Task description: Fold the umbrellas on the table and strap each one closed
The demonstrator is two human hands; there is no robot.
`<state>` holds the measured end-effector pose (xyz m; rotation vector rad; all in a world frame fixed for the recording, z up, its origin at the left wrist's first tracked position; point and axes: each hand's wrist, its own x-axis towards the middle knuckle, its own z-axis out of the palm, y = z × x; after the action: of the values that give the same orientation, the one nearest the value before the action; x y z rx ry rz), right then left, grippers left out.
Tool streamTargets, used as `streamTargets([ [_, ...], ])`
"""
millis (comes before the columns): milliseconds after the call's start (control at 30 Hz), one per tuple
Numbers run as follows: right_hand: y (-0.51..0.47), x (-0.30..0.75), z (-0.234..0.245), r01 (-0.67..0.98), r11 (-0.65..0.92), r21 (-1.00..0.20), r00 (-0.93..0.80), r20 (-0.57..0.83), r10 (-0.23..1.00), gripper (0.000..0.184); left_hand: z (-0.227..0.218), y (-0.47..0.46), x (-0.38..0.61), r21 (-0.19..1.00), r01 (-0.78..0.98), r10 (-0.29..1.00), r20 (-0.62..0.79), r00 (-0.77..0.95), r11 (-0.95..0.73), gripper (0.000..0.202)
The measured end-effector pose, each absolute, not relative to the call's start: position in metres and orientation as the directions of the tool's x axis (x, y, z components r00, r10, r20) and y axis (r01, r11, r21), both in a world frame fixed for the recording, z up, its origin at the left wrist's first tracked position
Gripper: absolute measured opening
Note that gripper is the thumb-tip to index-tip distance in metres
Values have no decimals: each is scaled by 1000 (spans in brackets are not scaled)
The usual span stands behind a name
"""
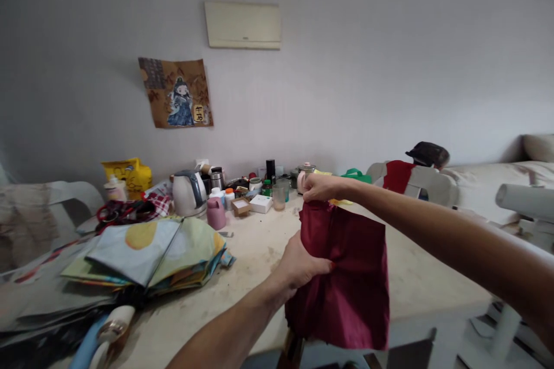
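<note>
A dark red umbrella (355,288) hangs upright in front of me, its cloth loose and spread out in a broad flap to the right. My left hand (300,265) is closed round the middle of the cloth, the thumb pressed across the front. At the upper end, my right hand (320,187) pinches the gathered top with its fingers bent. A brown shaft or handle shows in part below the cloth. To the left, a folded patterned umbrella (182,253) with pale green, white and yellow panels lies on the table (246,253), nearest to my left hand.
Along the table's back stand a white kettle (185,193), a pink jug (215,213), a small white box (261,203), a clear cup (279,199) and several bottles. Umbrella handles (115,326) lie front left. White chairs flank the table; a sofa (480,184) is at right.
</note>
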<state>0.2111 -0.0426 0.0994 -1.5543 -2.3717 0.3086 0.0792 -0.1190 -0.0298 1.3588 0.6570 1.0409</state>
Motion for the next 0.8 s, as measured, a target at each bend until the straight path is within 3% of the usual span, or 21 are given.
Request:
streamTargets([
  [167,-42,250,115,893,322,-314,-103,555,826,23,-23,-113,71,956,-278,921,187,341,-92,65],
  [233,-53,272,111,870,293,-397,37,645,764,23,-17,-102,61,934,-328,954,218,205,-143,59],
  [267,-63,281,102,804,302,-512,167,681,713,23,-14,-95,56,918,-357,965,230,124,-173,56],
  [333,-88,285,67,637,353,-685,354,667,655,25,-11,-82,46,877,-413,967,253,-37,-245,53],
  [367,-102,280,41,573,385,-723,347,640,686,28,-10,-76,43,853,-437,958,264,-114,-287,52],
  [467,-136,237,-47,519,375,-768,129,505,854,55,-11,-65,46,785,-475,911,279,-303,-398,54],
  [533,-145,202,-95,621,345,-703,9,447,894,80,-13,-64,55,760,-516,906,233,-352,-396,54],
  [567,-145,187,-110,692,321,-646,-19,429,903,83,-14,-65,58,750,-551,919,197,-341,-365,52],
  [667,-136,167,-125,812,164,-560,20,308,951,52,-19,-66,60,702,-694,987,100,-129,-162,44],
  [800,-129,179,-111,755,289,-589,-90,343,935,20,-36,-56,40,612,-778,970,72,231,140,36],
])
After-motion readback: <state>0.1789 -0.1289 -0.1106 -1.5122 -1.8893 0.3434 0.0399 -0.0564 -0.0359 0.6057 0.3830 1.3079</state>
